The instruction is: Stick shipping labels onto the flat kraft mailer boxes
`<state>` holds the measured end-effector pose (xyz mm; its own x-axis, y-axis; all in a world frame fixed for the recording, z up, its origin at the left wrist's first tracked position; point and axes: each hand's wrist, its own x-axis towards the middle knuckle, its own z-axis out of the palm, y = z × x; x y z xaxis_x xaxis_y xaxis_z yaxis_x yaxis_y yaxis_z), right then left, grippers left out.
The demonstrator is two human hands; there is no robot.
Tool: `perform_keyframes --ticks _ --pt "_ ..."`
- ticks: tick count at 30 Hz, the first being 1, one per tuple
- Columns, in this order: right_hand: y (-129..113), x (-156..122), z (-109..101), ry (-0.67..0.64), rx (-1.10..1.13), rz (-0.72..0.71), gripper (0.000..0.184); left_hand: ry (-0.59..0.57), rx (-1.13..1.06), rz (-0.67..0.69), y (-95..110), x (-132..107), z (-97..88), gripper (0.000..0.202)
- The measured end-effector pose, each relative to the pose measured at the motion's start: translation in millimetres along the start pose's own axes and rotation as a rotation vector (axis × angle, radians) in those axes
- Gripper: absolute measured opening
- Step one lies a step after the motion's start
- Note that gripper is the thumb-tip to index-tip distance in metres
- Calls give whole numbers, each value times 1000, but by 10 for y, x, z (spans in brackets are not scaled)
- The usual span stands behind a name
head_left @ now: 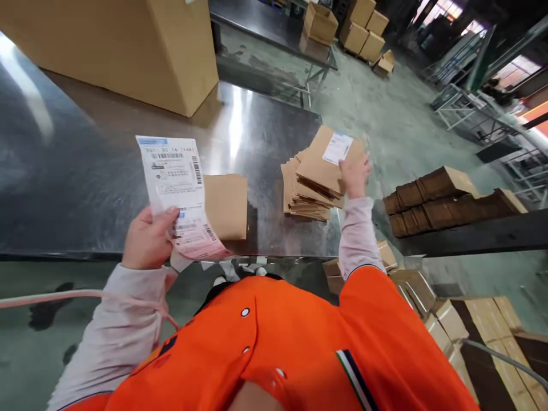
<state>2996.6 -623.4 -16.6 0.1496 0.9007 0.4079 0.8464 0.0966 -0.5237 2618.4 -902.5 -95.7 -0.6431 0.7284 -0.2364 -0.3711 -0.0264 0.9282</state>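
In my left hand [149,240] is a strip of printed shipping labels [174,177], pinched between thumb and fingers and hanging over the table's near edge. Just right of the strip, and partly covered by it, a flat brown cardboard mailer [226,208] lies on the metal table. My right hand [356,174] grips the right edge of another cardboard mailer [317,157], which rests on top of an uneven stack of mailers [295,200]. A white label [337,148] is stuck on that top mailer. The fingers beneath its edge are partly hidden.
A large cardboard box [184,63] stands at the back left of the shiny metal table [274,128]. Beyond it is a second table [265,23] with an open box [320,24]. Bundled cardboard [436,197] and several cartons [445,325] lie to the right.
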Motion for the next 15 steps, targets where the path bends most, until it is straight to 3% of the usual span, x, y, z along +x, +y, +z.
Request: perform_keyframes --ticks 1,2,5,6,8,10,12,15 --pt "-143 -181 116 -44 37 7 67 31 30 39 -65 -37 35 42" --pt "-319 -449 278 -183 179 -18 67 48 69 71 -129 -77 75 42" --pt "-862 -1546 842 -922 700 -154 73 -41 217 38 -279 -202 182 44" --pt "-995 -1916 992 -1007 830 -115 67 -110 264 -6 -308 -235 200 46" --pt "-1151 -2506 1175 -1027 988 10 46 -204 304 -44 -336 -271 203 49" --pt "-1192 -2802 1221 -1060 992 96 38 -162 261 4 -343 -264 172 51" --pt "-1198 -2808 1196 -1114 928 85 39 -58 190 32 -364 -233 127 54" --pt "-1257 -2513 1141 -1040 855 -17 40 -4 153 -54 -456 -207 90 53"
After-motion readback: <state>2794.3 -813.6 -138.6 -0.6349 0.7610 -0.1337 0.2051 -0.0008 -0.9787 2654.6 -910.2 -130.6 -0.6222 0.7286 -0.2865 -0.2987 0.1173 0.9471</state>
